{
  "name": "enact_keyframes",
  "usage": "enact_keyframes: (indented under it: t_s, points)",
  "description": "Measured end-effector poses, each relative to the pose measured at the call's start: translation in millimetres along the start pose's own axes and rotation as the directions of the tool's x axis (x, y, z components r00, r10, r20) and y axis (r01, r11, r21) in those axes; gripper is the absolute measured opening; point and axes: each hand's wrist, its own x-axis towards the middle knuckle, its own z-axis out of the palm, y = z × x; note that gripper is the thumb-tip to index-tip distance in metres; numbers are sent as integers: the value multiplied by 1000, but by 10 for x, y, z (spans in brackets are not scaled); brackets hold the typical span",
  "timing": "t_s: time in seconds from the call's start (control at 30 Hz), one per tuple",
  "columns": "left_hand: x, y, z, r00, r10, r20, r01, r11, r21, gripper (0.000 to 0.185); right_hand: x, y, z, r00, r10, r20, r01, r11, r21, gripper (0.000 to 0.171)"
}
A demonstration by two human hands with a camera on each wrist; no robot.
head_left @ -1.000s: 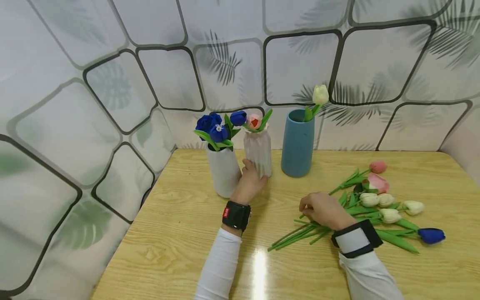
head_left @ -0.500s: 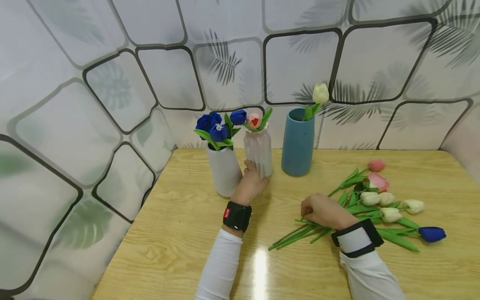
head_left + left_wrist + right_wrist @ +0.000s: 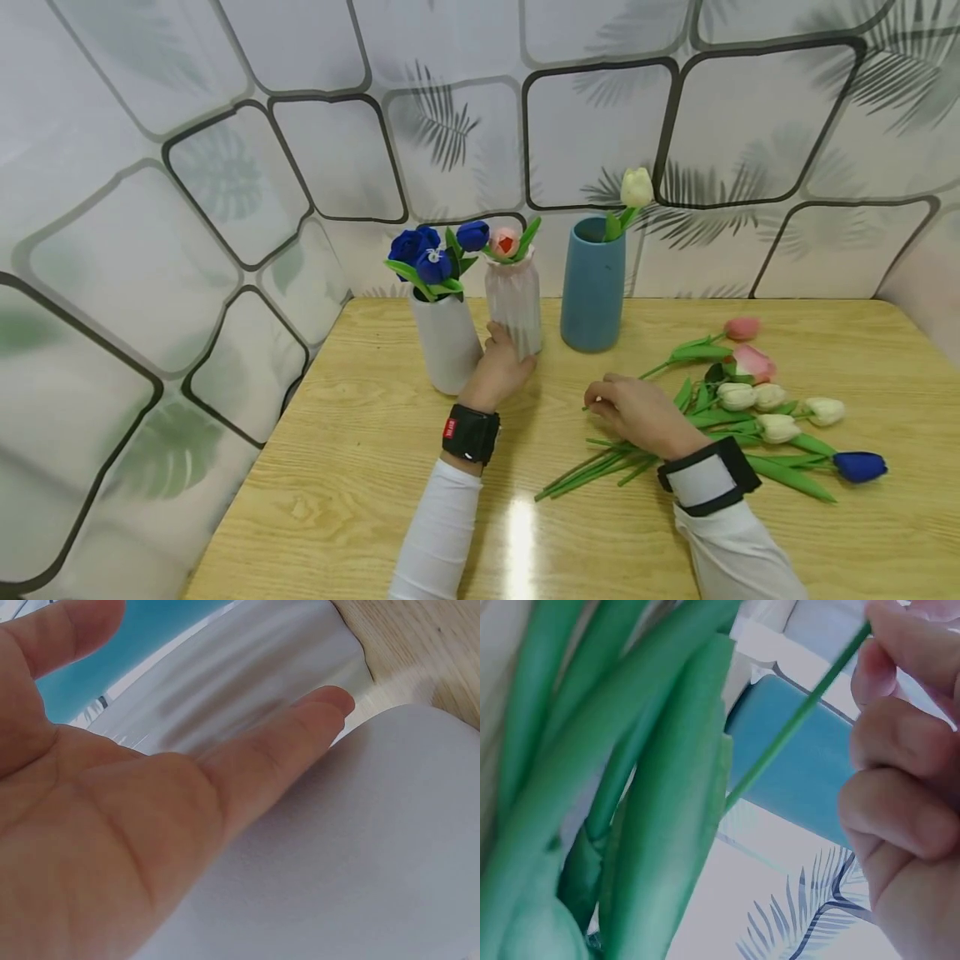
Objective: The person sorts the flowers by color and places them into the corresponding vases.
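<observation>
My left hand (image 3: pixel 498 371) is low at the pale pink ribbed vase (image 3: pixel 514 304), thumb in front and fingers along its left side. In the left wrist view, a straight finger (image 3: pixel 277 742) lies between that vase (image 3: pixel 232 682) and the smooth white vase (image 3: pixel 375 840). My right hand (image 3: pixel 637 412) pinches a thin green stem (image 3: pixel 799 716) between thumb and fingertip, the other fingers curled. That stem leads to a pink tulip (image 3: pixel 742 327) at the far side of the flower pile. White tulips (image 3: pixel 778 428), a larger pink flower (image 3: pixel 753 364) and a blue tulip (image 3: pixel 860 467) lie beside it.
Blue flowers (image 3: pixel 433 265) stand in the white vase and a pink tulip (image 3: pixel 505 242) in the ribbed vase. A blue vase (image 3: pixel 592 292) holding one white tulip (image 3: pixel 637 188) stands right of them. A patterned backdrop (image 3: pixel 600 125) rises behind the wooden table (image 3: pixel 345 500).
My right hand has shifted slightly up and left with the stem, and the pink tulip has slid a little left, away from the pile. My left hand stays at the ribbed vase.
</observation>
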Motion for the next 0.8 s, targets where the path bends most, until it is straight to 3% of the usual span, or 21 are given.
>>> enact_keyframes:
  t_s: [0.13, 0.3, 0.47, 0.53, 0.6, 0.63, 0.7, 0.77, 0.8]
  points:
    - [2, -11, 0, 1000, 11, -8, -11, 1000, 18, 83, 15, -8, 9, 1000, 20, -8, -20, 999, 29, 9]
    - [11, -23, 6, 1000, 20, -20, -20, 999, 31, 83, 22, 4, 37, 995, 97, 26, -100, 982, 157, 13]
    - [12, -25, 5, 1000, 16, -20, -15, 999, 30, 83, 34, 0, 110, 973, 224, 49, -228, 930, 289, 15]
    - [12, -25, 3, 1000, 14, -19, -13, 999, 33, 83, 41, -21, 141, 951, 307, 47, -303, 884, 357, 17]
    - [15, -26, 1, 1000, 13, -19, -12, 999, 34, 83, 49, -51, 172, 913, 406, 27, -376, 815, 442, 19]
    - [13, -25, 0, 1000, 11, -17, -10, 999, 32, 83, 51, -65, 188, 887, 462, 22, -409, 761, 504, 19]
    - [11, -24, -2, 1000, 9, -14, -8, 999, 31, 83, 57, -102, 214, 824, 565, 48, -448, 597, 665, 21]
    - [8, -23, -5, 1000, 8, -11, -8, 999, 35, 83, 62, -133, 237, 764, 638, 95, -434, 399, 808, 26]
    - [7, -22, -6, 1000, 8, -10, -8, 999, 38, 83, 67, -149, 244, 735, 664, 134, -411, 280, 868, 26]
